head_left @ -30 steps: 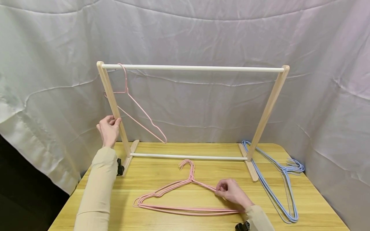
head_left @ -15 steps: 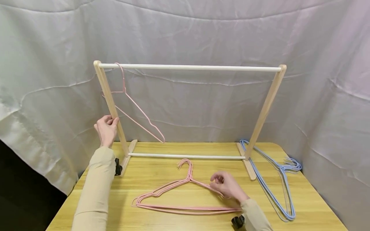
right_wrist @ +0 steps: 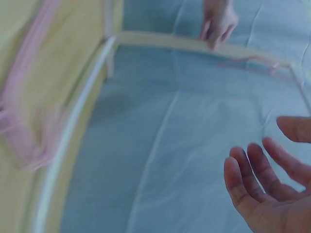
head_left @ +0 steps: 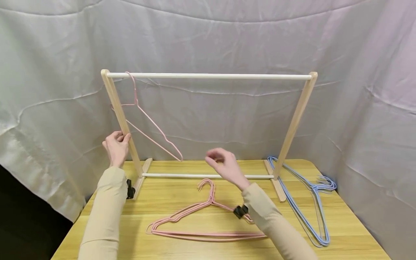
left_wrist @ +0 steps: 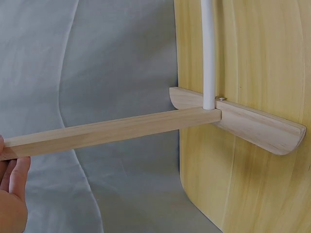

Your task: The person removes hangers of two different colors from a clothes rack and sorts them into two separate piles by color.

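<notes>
My left hand (head_left: 116, 148) grips the left wooden post (head_left: 114, 99) of a small clothes rack partway up, fingers behind and thumb at its front edge. The left wrist view shows those fingers wrapped at the post's end of the frame. One pink clothes hanger (head_left: 155, 124) hangs by its hook near the left end of the white top rail (head_left: 208, 76). Raised over the table, my right hand (head_left: 225, 164) holds nothing; its fingers are loosely bent and spread from the thumb (right_wrist: 294, 128). Below it lies a flat stack of pink hangers (head_left: 212, 196), partly hidden by the right forearm.
A bundle of blue hangers (head_left: 315, 187) lies on the right of the wooden table (head_left: 182, 249), close by the rack's right foot (head_left: 279, 189). A white lower rail (head_left: 195, 176) joins both posts. Grey curtain (head_left: 208, 43) stands behind.
My right hand has let go of the pink hanger stack and moved up and left, towards the middle of the rack. The left hand stays on the post. The whole view shifts slightly left.
</notes>
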`<state>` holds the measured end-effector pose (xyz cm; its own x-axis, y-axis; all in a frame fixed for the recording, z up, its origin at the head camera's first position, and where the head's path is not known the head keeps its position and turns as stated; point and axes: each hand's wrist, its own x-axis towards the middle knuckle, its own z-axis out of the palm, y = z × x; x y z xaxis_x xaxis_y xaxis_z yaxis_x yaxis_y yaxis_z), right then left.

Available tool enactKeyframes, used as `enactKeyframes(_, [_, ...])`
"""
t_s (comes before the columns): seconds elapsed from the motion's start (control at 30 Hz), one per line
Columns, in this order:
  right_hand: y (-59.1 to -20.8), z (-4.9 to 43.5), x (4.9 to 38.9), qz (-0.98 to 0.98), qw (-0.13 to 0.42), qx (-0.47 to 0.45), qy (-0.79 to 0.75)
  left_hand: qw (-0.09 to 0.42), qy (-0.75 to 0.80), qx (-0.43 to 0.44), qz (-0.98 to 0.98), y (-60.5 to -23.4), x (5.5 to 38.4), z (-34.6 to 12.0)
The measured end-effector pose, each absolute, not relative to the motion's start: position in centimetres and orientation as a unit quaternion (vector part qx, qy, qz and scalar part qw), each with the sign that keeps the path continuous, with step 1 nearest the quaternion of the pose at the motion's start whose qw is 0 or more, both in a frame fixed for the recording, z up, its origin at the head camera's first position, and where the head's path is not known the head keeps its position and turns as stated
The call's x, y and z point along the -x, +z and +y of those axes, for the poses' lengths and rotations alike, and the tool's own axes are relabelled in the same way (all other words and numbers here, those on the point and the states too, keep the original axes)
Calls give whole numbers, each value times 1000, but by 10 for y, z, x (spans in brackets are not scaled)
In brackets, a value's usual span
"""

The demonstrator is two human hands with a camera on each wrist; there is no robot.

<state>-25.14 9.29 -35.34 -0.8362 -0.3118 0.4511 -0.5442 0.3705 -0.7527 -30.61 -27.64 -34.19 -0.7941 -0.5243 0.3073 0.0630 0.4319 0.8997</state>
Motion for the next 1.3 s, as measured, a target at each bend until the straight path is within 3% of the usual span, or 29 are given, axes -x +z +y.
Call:
enactKeyframes(0.27, [-296,21,274,-790,86,-254,551,289,-506,-146,-800,-343,304,-278])
enactKeyframes(0.57, [-282,-32,287,-789,34,-220,573,272,-513,-153,-800,-343,304,-278])
enactKeyframes(0.83, [-279,-54,290,-781,33,-183,597,286,-509,-146,-799,-342,305,-277])
enactKeyframes(1.3, [-284,-69,289,-784,96,-113,602,296,-502,-140,-801,-344,309,-279])
